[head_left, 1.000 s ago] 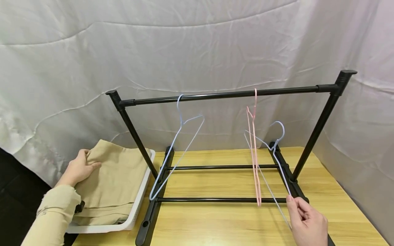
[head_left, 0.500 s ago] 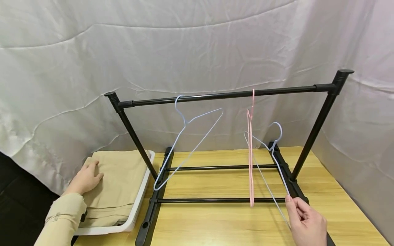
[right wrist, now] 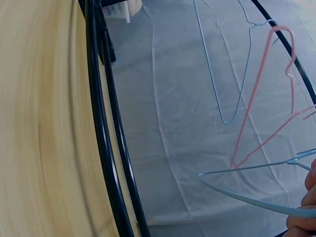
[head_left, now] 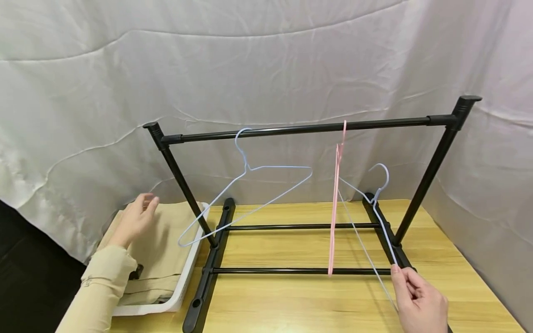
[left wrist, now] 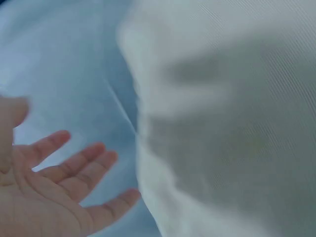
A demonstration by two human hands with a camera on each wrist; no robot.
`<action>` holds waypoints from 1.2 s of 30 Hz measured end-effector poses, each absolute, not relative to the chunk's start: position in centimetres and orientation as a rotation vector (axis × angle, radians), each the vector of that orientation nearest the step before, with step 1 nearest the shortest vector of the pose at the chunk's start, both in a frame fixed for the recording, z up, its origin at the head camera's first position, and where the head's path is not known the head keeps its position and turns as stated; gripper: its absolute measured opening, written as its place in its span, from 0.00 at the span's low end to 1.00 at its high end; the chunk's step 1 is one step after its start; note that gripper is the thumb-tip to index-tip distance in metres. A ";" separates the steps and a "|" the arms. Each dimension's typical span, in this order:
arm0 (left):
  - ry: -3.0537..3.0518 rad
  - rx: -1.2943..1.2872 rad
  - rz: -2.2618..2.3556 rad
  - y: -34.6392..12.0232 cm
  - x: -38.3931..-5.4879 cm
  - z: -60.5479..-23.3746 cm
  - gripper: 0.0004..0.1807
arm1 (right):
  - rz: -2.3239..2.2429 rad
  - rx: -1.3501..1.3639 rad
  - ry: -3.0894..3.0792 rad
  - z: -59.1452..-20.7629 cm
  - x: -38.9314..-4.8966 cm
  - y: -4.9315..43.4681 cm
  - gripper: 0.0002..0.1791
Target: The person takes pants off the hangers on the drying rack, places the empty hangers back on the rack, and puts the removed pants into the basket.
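With fingers spread and lifted, my left hand hovers over a stack of folded beige cloth in a white basket. In the left wrist view its palm and separate fingers show beside the cloth, holding nothing. At the lower right of the head view, my right hand pinches the wire of a light blue clothes hanger, which stands with its hook up. The right wrist view shows the fingertips at this hanger's wire.
A black clothes rack stands on the wooden table. From its top bar hang another light blue hanger and a pink hanger, both bare. A pale curtain hangs behind.
My left hand has let go of the beige cloth's raised edge, which now lies flat, and moved up and right. The hanging blue hanger has swung round to face forward. My right hand holds nearly still.
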State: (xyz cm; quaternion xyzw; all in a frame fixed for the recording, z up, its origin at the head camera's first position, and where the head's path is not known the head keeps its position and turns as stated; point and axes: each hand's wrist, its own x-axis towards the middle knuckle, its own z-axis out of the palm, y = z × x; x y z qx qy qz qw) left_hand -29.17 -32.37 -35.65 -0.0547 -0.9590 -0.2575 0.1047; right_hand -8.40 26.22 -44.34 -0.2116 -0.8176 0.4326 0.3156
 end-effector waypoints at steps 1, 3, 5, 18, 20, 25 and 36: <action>-2.795 -0.173 -0.861 -31.6 -29.3 -35.2 0.34 | 1.134 -0.548 -2.153 -44.3 -8.4 26.3 0.20; -2.716 -0.182 -1.012 -30.0 -29.6 -34.4 0.36 | 1.123 -0.531 -2.149 -44.1 -8.4 26.5 0.20; -2.633 -0.189 -1.148 -28.5 -29.9 -33.7 0.38 | 1.114 -0.524 -2.153 -43.9 -8.4 26.7 0.21; -1.996 -0.397 -1.901 -21.0 -31.9 -32.9 0.31 | 1.076 -0.434 -2.066 -42.5 -8.6 27.5 0.18; -1.925 -0.372 -1.929 -20.4 -32.2 -33.2 0.30 | 1.082 -0.435 -2.061 -42.2 -8.6 27.6 0.17; -1.774 -0.337 -1.986 -19.6 -33.0 -33.9 0.27 | 1.059 -0.430 -2.046 -41.6 -8.5 27.9 0.17; -1.675 -0.323 -1.938 -19.0 -34.1 -35.1 0.26 | 1.039 -0.449 -2.031 -40.1 -8.6 28.5 0.17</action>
